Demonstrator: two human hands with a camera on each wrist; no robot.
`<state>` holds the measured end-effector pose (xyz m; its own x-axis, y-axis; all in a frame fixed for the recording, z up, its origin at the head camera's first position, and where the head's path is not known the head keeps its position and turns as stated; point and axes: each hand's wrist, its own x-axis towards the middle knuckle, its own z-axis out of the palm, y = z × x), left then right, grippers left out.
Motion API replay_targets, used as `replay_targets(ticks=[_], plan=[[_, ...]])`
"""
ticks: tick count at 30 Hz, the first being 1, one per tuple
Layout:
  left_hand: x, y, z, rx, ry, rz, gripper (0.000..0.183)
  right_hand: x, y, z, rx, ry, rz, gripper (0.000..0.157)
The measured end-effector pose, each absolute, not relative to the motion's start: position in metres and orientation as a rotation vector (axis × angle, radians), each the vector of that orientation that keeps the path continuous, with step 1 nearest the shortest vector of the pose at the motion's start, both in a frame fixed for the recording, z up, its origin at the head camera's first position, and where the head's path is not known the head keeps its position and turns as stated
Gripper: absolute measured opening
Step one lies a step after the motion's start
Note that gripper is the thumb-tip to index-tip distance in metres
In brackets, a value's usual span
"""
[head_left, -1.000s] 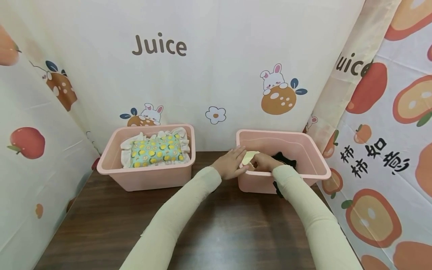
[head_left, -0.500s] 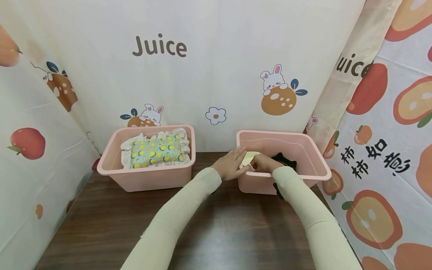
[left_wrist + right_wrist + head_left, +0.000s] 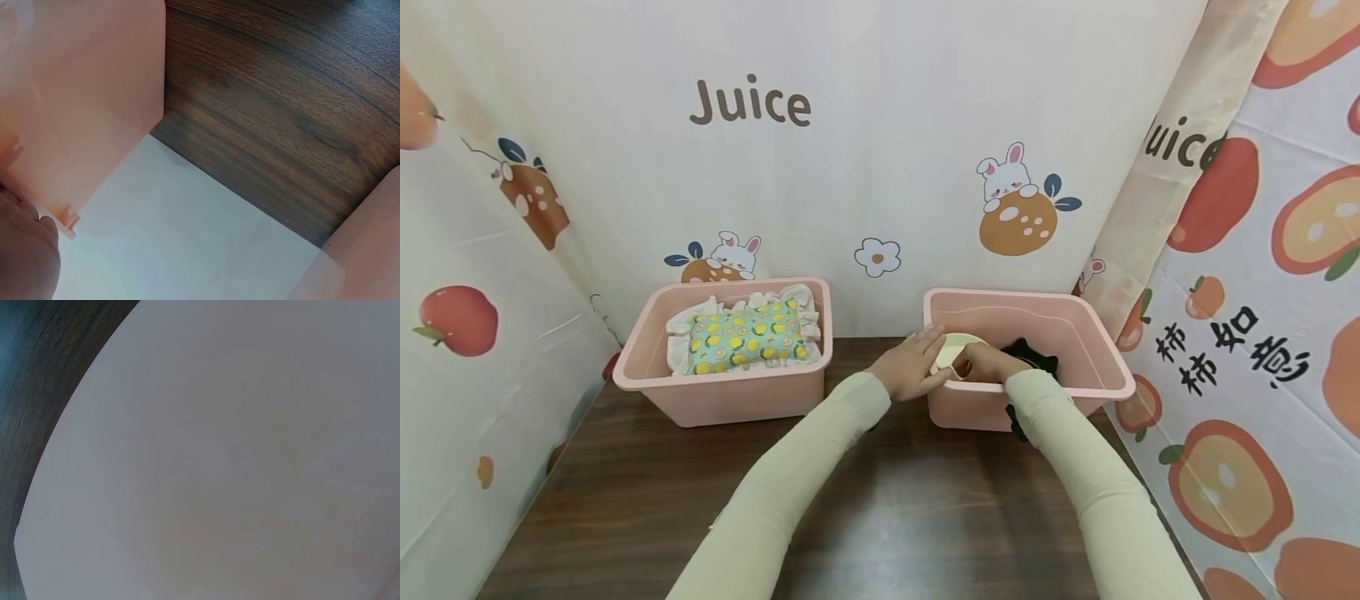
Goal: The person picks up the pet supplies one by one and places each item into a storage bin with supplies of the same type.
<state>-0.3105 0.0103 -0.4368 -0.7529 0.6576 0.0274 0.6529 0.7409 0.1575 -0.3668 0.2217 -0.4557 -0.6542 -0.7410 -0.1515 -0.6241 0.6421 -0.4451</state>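
Inside the left end of the right-hand pink bin (image 3: 970,410) lies a pale yellow piece (image 3: 953,343) with a curved, light edge; its kind does not show. My right hand (image 3: 988,364) reaches over the bin's front rim, its bent fingers gripping this piece, fingertips partly hidden. With fingers extended, my left hand (image 3: 910,365) rests on the bin's left rim; the left wrist view shows part of this hand (image 3: 28,247) against the rim. A black cloth-like item (image 3: 1033,353) lies beside my right hand, partly covered by it. In the right wrist view a blurred pale surface (image 3: 219,456) fills most of the frame.
Another pink bin (image 3: 730,404) stands to the left, holding a lemon-print pillow (image 3: 748,336) with white ruffles. Both bins are on a dark wooden table (image 3: 917,517) against a printed curtain (image 3: 880,167). Below the right-hand bin's front rim, a black bit (image 3: 1017,425) shows near my right wrist.
My right fingers have shifted slightly at the pale yellow piece, and more of its curved edge shows. The left hand and both bins have stayed in place.
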Motion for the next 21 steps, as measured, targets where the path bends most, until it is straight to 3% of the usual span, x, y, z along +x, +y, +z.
replay_targets(ticks=[5,11,21], plan=[[-0.312,0.009,-0.437,1.099,2.912,0.223,0.073,-0.369,0.221,-0.457,-1.069,2.575,-0.463,0.018],[-0.312,0.009,-0.438,1.107,2.905,0.235,0.073,-0.367,0.222,-0.456,-0.939,2.601,-0.436,0.01],[-0.312,0.01,-0.438,1.129,2.916,0.24,0.073,-0.355,0.223,-0.444,-0.693,2.574,-0.434,0.022]])
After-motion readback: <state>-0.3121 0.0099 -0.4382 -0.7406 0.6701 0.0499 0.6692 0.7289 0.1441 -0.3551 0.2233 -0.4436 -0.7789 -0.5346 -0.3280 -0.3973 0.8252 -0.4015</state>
